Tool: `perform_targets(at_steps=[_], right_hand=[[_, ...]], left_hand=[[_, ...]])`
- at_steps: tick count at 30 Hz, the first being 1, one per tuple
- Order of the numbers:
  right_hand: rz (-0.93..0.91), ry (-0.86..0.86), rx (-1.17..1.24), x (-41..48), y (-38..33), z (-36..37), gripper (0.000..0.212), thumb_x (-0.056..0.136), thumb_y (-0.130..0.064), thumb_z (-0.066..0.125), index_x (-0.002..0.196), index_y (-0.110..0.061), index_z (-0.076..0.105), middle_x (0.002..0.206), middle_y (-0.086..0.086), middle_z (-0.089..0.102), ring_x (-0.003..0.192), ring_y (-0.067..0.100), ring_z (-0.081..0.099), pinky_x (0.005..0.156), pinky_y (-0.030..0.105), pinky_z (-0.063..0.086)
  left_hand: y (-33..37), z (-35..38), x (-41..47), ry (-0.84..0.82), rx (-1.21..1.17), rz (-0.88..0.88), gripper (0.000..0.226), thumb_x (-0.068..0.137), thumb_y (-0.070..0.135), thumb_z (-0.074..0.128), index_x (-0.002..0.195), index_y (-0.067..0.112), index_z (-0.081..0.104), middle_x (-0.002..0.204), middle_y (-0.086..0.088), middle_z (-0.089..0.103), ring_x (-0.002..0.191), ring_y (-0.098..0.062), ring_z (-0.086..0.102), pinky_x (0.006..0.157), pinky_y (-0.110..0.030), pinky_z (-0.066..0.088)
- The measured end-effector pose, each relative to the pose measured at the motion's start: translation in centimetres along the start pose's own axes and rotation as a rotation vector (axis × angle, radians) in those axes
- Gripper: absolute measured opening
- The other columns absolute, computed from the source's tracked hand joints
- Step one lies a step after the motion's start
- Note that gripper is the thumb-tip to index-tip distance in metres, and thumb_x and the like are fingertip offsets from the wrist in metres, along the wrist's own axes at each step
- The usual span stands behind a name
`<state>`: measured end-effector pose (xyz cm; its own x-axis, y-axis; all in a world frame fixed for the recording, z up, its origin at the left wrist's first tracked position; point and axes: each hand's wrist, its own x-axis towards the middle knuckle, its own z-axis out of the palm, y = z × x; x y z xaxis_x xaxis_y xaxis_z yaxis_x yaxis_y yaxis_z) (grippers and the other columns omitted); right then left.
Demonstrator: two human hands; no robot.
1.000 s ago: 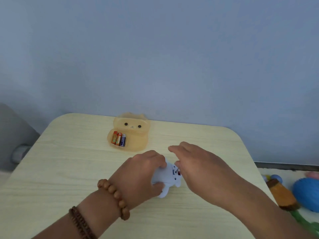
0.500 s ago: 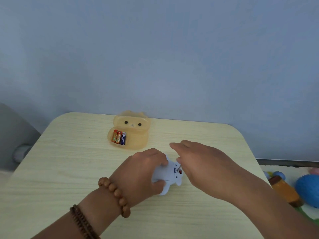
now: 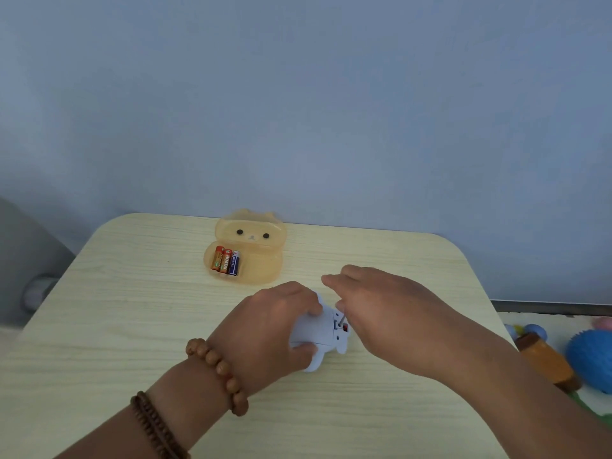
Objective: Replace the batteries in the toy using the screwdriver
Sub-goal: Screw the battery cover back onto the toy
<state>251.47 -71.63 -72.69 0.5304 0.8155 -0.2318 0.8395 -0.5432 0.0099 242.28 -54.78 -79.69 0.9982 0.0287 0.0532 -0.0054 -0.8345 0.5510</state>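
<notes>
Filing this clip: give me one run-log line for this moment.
left hand grips toy | right hand holds screwdriver against toy | three batteries in case

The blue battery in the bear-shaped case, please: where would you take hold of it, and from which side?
I would come from above and pinch the blue battery by its two ends. It lies flat in the open case, left flank against an orange battery, so fingers likely fit only there.

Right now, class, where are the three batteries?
In the head view, the batteries lie in the left part of the orange bear-shaped case near the far table edge, beyond the left hand.
</notes>
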Motion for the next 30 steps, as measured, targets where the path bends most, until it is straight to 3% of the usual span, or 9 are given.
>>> perform_targets(at_steps=[5,8,10,11,13,16,22,26,30], right_hand=[[-0.018,0.005,-0.008,-0.07,-0.31,-0.55,0.036,0.093,-0.017,0.054,0.128,-0.020,0.044,0.104,-0.006,0.045,0.091,0.017,0.050,0.065,0.032,0.047],[0.017,0.043,-0.089,-0.07,-0.61,-0.60,0.021,0.105,-0.041,0.037,0.107,-0.021,0.043,0.091,-0.008,0.044,0.078,0.017,0.050,0.055,0.029,0.035],[0.050,0.049,-0.076,-0.01,-0.52,-0.26,0.012,0.105,-0.031,0.039,0.096,-0.022,0.040,0.081,-0.008,0.040,0.067,0.016,0.045,0.049,0.027,0.028],[0.054,0.036,-0.051,0.02,-0.36,-0.12,0.003,0.102,-0.024,0.044,0.100,-0.022,0.044,0.084,-0.008,0.043,0.071,0.016,0.048,0.051,0.028,0.033],[0.040,0.021,0.037,-0.16,0.07,0.22,0.027,0.096,-0.014,0.051,0.120,-0.024,0.049,0.100,-0.009,0.051,0.088,0.017,0.056,0.064,0.032,0.049],[0.005,0.018,0.075,-0.39,-0.07,-0.30,0.050,0.091,-0.009,0.053,0.135,-0.027,0.039,0.108,-0.011,0.043,0.097,0.015,0.050,0.072,0.035,0.053],[0.012,0.111,0.055,-0.52,-0.18,-0.29,0.035,0.105,-0.042,0.033,0.137,-0.028,0.038,0.112,-0.009,0.058,0.100,0.018,0.060,0.081,0.040,0.055],[0.033,0.085,0.124,-0.44,-0.18,0.02,0.043,0.102,-0.023,0.044,0.143,-0.033,0.034,0.122,-0.013,0.058,0.107,0.015,0.059,0.084,0.037,0.054],[0.018,0.050,0.195,-0.39,-0.27,0.14,0.049,0.093,-0.011,0.050,0.137,-0.030,0.040,0.108,-0.011,0.044,0.093,0.012,0.050,0.076,0.034,0.053]], left_hand=[[0.09,-0.13,0.08,-0.001,0.005,-0.003,0.048,0.071,0.045,0.059,0.116,0.029,0.059,0.121,0.018,0.057,0.103,-0.007,0.057,0.083,-0.033,0.051],[-0.14,-0.16,0.01,-0.003,-0.001,-0.010,0.048,0.071,0.046,0.060,0.116,0.030,0.059,0.122,0.019,0.057,0.104,-0.006,0.057,0.084,-0.033,0.052],[-0.20,-0.13,0.01,-0.002,-0.009,-0.014,0.048,0.070,0.046,0.060,0.115,0.030,0.059,0.122,0.019,0.056,0.104,-0.006,0.057,0.084,-0.033,0.052],[-0.17,-0.12,0.04,-0.003,-0.007,-0.013,0.047,0.071,0.046,0.060,0.115,0.030,0.059,0.123,0.019,0.056,0.105,-0.007,0.057,0.085,-0.033,0.051],[-0.05,-0.11,0.06,-0.003,-0.003,-0.001,0.048,0.071,0.045,0.059,0.116,0.030,0.059,0.124,0.019,0.056,0.104,-0.007,0.058,0.084,-0.033,0.051],[-0.04,-0.10,0.07,-0.001,-0.002,-0.002,0.047,0.071,0.044,0.060,0.115,0.029,0.060,0.122,0.018,0.057,0.103,-0.008,0.059,0.084,-0.034,0.052],[-0.12,-0.20,0.02,-0.008,-0.008,-0.006,0.046,0.071,0.045,0.060,0.115,0.030,0.059,0.123,0.018,0.057,0.104,-0.007,0.058,0.083,-0.034,0.052],[-0.15,-0.11,0.07,-0.007,-0.011,-0.002,0.047,0.071,0.045,0.060,0.116,0.029,0.059,0.122,0.017,0.057,0.103,-0.009,0.059,0.083,-0.036,0.052],[-0.15,-0.03,0.05,-0.006,-0.003,0.002,0.047,0.072,0.044,0.060,0.117,0.029,0.058,0.119,0.017,0.057,0.101,-0.009,0.059,0.082,-0.035,0.052]])
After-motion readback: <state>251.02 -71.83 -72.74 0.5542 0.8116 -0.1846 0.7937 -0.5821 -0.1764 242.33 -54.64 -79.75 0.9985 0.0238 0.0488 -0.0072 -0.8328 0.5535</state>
